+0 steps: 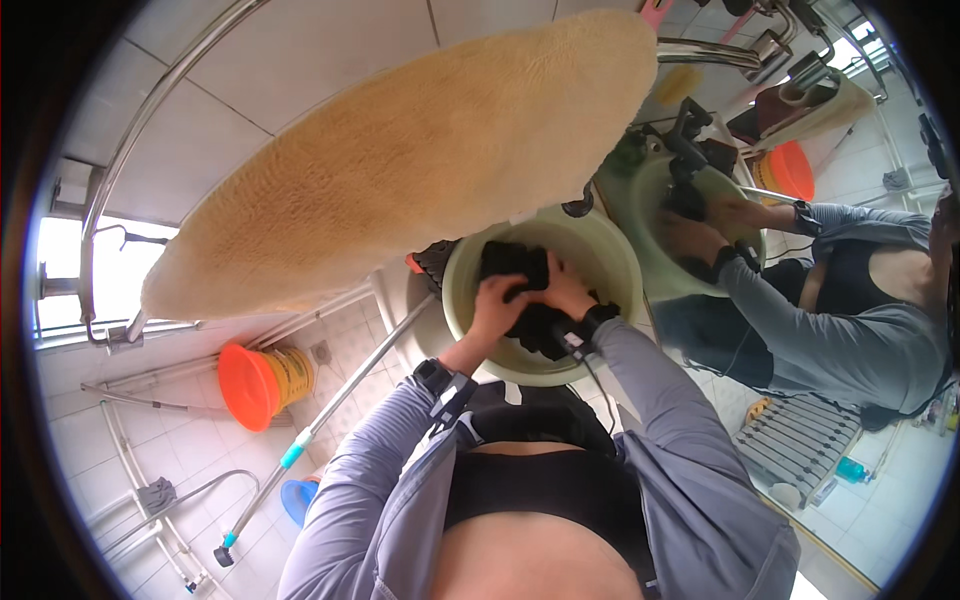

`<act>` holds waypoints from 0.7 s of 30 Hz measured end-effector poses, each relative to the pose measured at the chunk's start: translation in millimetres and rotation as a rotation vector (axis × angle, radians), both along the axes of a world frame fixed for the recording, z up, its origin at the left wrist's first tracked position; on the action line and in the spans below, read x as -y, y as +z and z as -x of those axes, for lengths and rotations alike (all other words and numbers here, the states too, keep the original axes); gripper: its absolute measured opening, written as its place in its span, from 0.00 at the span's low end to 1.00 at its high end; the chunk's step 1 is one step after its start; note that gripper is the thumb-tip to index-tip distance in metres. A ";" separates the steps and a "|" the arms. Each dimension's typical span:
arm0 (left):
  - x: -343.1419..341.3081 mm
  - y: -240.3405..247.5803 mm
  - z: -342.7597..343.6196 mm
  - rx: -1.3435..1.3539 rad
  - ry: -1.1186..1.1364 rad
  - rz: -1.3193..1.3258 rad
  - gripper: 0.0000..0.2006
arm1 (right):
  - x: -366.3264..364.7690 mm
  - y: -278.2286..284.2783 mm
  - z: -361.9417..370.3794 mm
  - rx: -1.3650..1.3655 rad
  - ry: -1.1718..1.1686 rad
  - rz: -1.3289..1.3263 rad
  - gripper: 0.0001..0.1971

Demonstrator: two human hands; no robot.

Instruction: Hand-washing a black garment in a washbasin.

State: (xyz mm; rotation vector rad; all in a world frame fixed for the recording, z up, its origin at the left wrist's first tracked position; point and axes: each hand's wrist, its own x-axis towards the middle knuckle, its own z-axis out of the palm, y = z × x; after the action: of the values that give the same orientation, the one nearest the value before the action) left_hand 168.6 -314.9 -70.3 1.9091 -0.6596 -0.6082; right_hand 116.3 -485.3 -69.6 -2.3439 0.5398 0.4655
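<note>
A big, fluffy cream-coloured towel (400, 150) hangs over a curved chrome rail (150, 110) and fills the upper middle of the view, above white wall tiles. To the right, a wall mirror (900, 330) shows the same person in a grey long-sleeved top bent over the basin.

Below the towel sits a round, pale green plastic basin (610, 260), resting in a white sink. Inside it lies a bundle of black wet cloth (520, 265), bunched toward the basin's middle and near side.

Both hands are down in the basin on the cloth. The left hand (497, 300) is curled tight around the cloth's left part, fingers closed on the fabric. The right hand (565, 290) presses against it from the right, its fingers also clamped on the same bundle; the two hands sit just beside each other, touching over the cloth. Each wrist carries a black strap with a small device.

On the tiled floor to the left lies a yellow bucket with an orange rim (262, 380), tipped on its side. A long metal mop handle with a teal grip (330, 415) runs diagonally from the sink down toward the floor. Near its lower end sits a small blue plastic scoop (298, 497).
</note>
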 end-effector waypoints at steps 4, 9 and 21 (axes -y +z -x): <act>-18.7 -62.7 -24.3 -0.240 0.429 -0.057 0.29 | -37.0 -37.2 -19.1 -0.009 0.212 0.361 0.46; 36.6 -11.3 -27.4 -0.781 0.359 0.159 0.35 | 26.9 -76.7 -20.5 0.118 0.023 0.196 0.38; 11.9 77.3 -29.0 -1.378 0.295 0.349 0.29 | -49.8 93.3 11.9 0.492 0.021 -0.357 0.18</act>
State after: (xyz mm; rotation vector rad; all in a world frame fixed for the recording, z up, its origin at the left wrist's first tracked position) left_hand 197.7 -326.9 7.0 0.8660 0.3871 -1.2773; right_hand 104.4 -435.4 23.6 -2.0169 0.1785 -0.0182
